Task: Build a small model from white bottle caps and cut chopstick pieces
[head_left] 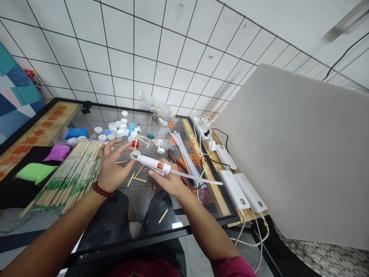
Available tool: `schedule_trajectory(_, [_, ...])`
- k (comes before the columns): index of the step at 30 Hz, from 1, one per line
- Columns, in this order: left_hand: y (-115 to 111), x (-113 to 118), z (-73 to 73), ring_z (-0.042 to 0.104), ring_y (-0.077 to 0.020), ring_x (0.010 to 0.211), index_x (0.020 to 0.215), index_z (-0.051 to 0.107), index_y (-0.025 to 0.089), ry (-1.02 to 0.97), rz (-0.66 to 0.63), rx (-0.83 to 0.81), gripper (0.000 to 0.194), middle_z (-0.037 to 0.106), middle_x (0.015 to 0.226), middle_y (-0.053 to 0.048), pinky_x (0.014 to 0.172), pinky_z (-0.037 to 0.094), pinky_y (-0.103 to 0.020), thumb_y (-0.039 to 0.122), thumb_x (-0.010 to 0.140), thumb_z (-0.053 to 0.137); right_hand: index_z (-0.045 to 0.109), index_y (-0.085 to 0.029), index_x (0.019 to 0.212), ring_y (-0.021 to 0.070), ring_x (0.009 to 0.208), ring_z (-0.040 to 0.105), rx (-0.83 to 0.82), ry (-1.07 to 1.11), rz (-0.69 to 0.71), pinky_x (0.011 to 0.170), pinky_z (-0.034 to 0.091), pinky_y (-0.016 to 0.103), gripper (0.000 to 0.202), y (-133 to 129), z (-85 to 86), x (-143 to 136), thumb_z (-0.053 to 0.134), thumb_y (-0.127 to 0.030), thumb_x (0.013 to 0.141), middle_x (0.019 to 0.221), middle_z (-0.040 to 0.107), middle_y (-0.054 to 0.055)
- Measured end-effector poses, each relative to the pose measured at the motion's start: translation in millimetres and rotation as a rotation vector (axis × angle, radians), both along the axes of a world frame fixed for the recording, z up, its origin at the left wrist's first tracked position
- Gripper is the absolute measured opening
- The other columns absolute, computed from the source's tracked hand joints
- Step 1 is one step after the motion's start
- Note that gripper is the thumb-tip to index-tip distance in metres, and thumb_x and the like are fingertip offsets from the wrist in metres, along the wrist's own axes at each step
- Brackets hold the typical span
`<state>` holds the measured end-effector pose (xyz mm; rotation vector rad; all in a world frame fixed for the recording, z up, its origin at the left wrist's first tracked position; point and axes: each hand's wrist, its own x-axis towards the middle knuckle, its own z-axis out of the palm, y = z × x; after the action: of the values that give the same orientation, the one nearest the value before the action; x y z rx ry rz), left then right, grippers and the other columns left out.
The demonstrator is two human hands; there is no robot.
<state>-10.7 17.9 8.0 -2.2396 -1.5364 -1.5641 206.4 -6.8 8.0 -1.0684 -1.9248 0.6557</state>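
Observation:
My right hand (170,181) is wrapped round a white glue gun (150,163), with a long clear glue stick (198,179) out of its back end. The nozzle points left, at a white bottle cap (135,155) that my left hand (115,163) pinches between thumb and fingers. Just above that cap is a red cap (135,144) with a short stick standing by it. Behind them stands a small frame of sticks (144,140) with white caps and a dark green piece (150,136).
Loose white and blue caps (118,129) lie at the back. Bundled chopsticks (75,169), green clay (36,172) and purple clay (57,152) are at left. Pliers (180,167), glue sticks (186,152), white power banks (235,188) and cables are at right. Stick pieces (140,179) lie near my hands.

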Motion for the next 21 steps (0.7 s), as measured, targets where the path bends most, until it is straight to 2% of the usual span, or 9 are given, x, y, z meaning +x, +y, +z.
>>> schedule_trajectory(9, [0.2, -0.9, 0.2, 0.053, -0.0293, 0.128, 0.129, 0.059, 0.026, 0.003, 0.019, -0.003, 0.050, 0.079, 0.100, -0.003, 0.114, 0.028, -0.053, 0.027, 0.082, 0.074, 0.046, -0.021, 0.073, 0.0122, 0.063, 0.047, 0.012, -0.017, -0.033, 0.058, 0.035, 0.024, 0.031, 0.3, 1.7, 2.3, 0.058, -0.044, 0.092, 0.068, 0.047, -0.003])
schedule_trajectory(21, [-1.7, 1.0, -0.3, 0.053, -0.0298, 0.130, 0.131, 0.059, 0.029, -0.006, 0.020, -0.041, 0.052, 0.079, 0.101, -0.003, 0.118, 0.020, -0.054, 0.028, 0.081, 0.073, 0.047, -0.022, 0.073, 0.0121, 0.061, 0.046, -0.006, -0.030, -0.031, 0.056, 0.035, 0.025, 0.032, -0.3, 0.5, 0.4, 0.059, -0.045, 0.091, 0.067, 0.046, -0.003])
